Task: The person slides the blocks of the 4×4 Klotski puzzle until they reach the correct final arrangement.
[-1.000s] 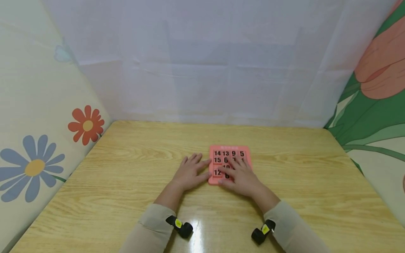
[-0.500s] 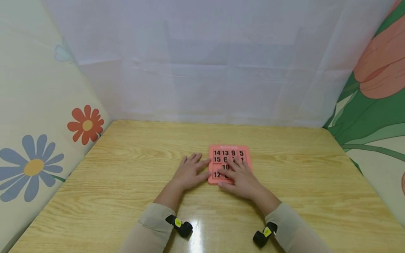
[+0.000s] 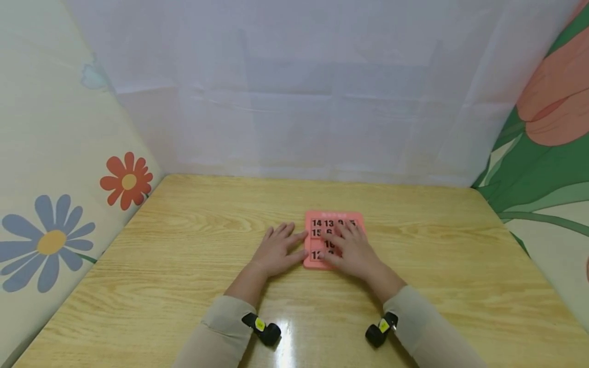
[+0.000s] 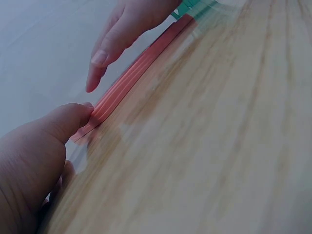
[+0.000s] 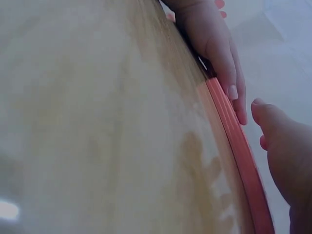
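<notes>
A pink number slide puzzle (image 3: 333, 214) lies flat on the wooden table, its black-numbered tiles partly covered. My left hand (image 3: 277, 250) rests at its left side, with the thumb and index fingertip touching the frame's edge. Over the right part of the tiles hovers my right hand (image 3: 354, 251), fingers spread and relaxed. In the right wrist view my right thumb (image 5: 270, 117) is raised above the puzzle's pink side (image 5: 239, 151). An empty slot shows in the left column, between tiles 15 and 12. Tiles at the lower right are hidden under my right hand.
The wooden table (image 3: 207, 220) stretches out around the puzzle. A white sheet (image 3: 294, 102) hangs behind it. Flower-patterned panels stand at the left (image 3: 46, 153) and right (image 3: 543, 153). A black camera is strapped to each wrist.
Tile 12 has slid toward me into the bottom row, leaving the slot above it. My right hand has since shifted up the puzzle, now partly covering 9 and 5. My left hand stays put.
</notes>
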Available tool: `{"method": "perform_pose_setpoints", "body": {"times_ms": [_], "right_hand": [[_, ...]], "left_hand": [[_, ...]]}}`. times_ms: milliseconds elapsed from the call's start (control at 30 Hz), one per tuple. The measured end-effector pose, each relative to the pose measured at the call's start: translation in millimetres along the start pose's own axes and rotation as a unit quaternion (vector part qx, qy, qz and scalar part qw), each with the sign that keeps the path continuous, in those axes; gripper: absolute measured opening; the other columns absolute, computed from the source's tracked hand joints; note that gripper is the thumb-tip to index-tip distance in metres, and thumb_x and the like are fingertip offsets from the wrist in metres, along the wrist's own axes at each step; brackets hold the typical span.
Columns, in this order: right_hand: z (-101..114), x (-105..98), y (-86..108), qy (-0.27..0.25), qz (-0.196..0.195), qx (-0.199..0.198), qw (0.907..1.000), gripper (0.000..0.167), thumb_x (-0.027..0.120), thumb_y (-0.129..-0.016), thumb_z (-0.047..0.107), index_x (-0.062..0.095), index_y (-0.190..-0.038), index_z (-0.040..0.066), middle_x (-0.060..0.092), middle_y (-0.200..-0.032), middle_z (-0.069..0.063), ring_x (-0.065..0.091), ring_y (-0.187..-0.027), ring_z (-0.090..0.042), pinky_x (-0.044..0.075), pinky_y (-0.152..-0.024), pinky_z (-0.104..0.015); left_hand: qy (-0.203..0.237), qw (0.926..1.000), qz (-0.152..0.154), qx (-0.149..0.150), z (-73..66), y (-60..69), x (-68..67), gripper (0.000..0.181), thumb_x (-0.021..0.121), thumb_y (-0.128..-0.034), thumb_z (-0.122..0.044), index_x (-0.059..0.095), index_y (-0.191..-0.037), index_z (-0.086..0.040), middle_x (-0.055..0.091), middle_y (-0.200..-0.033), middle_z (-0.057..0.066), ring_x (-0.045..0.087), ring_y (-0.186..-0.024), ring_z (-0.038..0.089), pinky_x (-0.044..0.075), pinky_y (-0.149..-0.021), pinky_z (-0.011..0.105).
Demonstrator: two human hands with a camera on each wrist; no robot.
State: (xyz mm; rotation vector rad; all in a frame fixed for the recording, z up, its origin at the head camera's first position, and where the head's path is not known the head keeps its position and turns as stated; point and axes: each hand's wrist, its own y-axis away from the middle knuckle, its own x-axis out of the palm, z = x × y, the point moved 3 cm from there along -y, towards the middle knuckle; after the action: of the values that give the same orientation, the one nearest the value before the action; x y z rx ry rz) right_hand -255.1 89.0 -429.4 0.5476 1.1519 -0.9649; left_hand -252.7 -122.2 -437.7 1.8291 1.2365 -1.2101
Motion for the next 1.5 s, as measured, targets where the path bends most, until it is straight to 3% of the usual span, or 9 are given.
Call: {"method": "perform_pose_setpoints", "body": {"times_ms": [500, 1033, 1500], "right_hand": [[-4.8, 2.5, -23.5, 0.016, 0.049, 0.042, 0.9978, 0.061, 0.046, -0.097, 0.057, 0.044, -0.149, 0.023, 0.022, -0.163, -0.013, 0.009, -0.152, -0.040, 0.008, -0.123, -0.060], [-2.1, 5.0, -24.2, 0.007, 0.056, 0.038, 0.9977, 0.062, 0.045, -0.097, 0.060, 0.041, -0.150, 0.029, 0.023, -0.164, -0.010, 0.008, -0.152, -0.039, 0.005, -0.124, -0.058], [2.4, 1.8, -13.9, 0.012, 0.056, 0.023, 0.9981, 0.061, 0.046, -0.096, 0.061, 0.044, -0.148, 0.029, 0.022, -0.163, -0.011, 0.007, -0.152, -0.038, 0.001, -0.124, -0.056]], "left_hand": [[-0.001, 1.0000, -0.002, 0.002, -2.8, 0.0, 4.2, 0.060, 0.048, -0.0967, -0.056, 0.043, -0.149, -0.027, 0.025, -0.162, 0.014, 0.016, -0.152, 0.035, 0.006, -0.124, 0.056], [-0.001, 1.0000, -0.004, -0.003, -0.5, 3.3, 2.0, 0.059, 0.048, -0.0967, -0.056, 0.043, -0.149, -0.028, 0.026, -0.162, 0.014, 0.016, -0.152, 0.035, 0.006, -0.124, 0.056], [-0.006, 1.0000, -0.001, 0.002, -0.3, 1.1, 0.1, 0.060, 0.048, -0.0970, -0.056, 0.042, -0.150, -0.028, 0.026, -0.162, 0.013, 0.015, -0.152, 0.035, 0.005, -0.124, 0.056]]}}
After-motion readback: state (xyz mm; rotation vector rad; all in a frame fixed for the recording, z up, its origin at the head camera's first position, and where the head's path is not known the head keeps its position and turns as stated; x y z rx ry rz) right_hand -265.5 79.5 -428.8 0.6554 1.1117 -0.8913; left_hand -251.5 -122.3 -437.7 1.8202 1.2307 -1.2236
